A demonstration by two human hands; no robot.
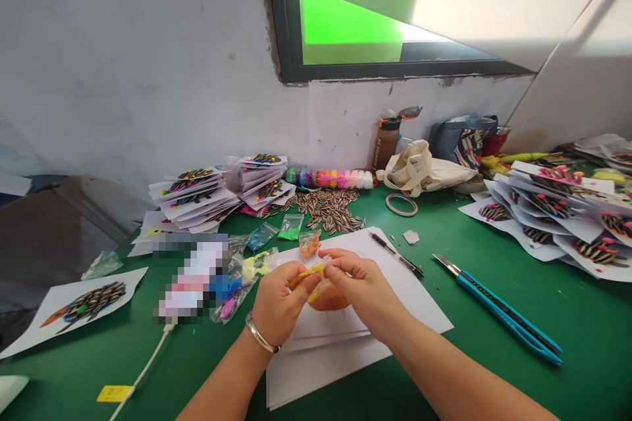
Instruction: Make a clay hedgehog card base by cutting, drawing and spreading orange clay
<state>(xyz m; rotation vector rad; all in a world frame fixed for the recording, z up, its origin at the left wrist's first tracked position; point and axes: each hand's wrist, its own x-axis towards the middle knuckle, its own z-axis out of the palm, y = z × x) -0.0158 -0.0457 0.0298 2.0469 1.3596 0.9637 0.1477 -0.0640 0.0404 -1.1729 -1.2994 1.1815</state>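
My left hand (282, 299), with a silver bracelet at the wrist, pinches a small clear bag of yellow clay (312, 274). From the other side my right hand (358, 283) grips the same bag between thumb and fingers. Both hands are over a stack of white paper (415, 312). Below the bag an orange-brown shape (330, 299) shows on the top sheet, partly covered by my fingers. A small bag of orange clay (309, 245) lies at the sheet's upper edge. Bags of green clay (291, 227) and yellow clay (257, 263) are close by.
A black pen (396, 254) lies on the paper's right edge, with a blue cutter (501, 309) farther right. Sunflower seeds (330, 209) are heaped behind. Stacks of seed pictures (192, 200) stand on both sides. A tape roll (401, 205), cloth bag (424, 168) and bottle (386, 143) are at the back.
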